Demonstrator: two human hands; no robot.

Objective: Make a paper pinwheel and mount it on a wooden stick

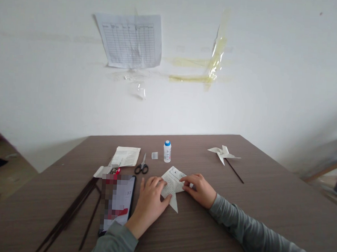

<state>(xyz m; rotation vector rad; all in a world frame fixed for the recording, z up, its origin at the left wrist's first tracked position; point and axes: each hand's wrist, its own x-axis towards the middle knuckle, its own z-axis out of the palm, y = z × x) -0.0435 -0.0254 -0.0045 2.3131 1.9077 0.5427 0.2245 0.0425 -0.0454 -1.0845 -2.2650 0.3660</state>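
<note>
A piece of printed paper (171, 181), cut or folded with a pointed flap toward me, lies on the table between both hands. My left hand (150, 198) holds its left side, thumb and forefinger on the paper and the other fingers spread beside it. At the paper's right side, my right hand (200, 189) pinches an edge between thumb and fingers; the fingertips partly cover that corner. Just beyond the paper stands a white glue bottle (167, 153) with a blue cap. Scissors (142, 166) with black handles lie beyond my left hand.
A paper pinwheel (222, 153) on a dark stick lies at right. To the left are a phone (126, 199), dark sticks (70, 211) and a stack of printed paper (127, 156). A small clear square piece (155, 155) sits near the bottle. A wall (192, 112) rises behind the table.
</note>
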